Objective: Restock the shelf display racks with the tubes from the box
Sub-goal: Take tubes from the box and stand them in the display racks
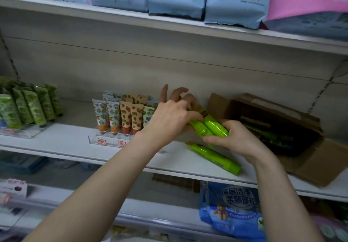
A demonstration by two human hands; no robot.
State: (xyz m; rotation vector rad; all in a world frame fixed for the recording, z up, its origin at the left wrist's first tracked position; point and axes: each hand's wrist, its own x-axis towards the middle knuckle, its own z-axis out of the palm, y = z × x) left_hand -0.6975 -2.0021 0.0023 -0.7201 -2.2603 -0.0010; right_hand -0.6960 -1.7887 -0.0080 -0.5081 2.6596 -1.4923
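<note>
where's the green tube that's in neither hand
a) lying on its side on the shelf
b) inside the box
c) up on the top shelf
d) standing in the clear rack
a: the loose green tube lies on its side on the shelf, just below the right hand and the held tubes, outside the box.

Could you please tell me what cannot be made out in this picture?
Head view only:
Cardboard box interior: too dark to count what remains.
Held green tubes: partly covered by the left hand and right hand; their number is unclear.
Clear rack: its right end hidden behind the left forearm.
Tube labels: too small, blurred.
</note>
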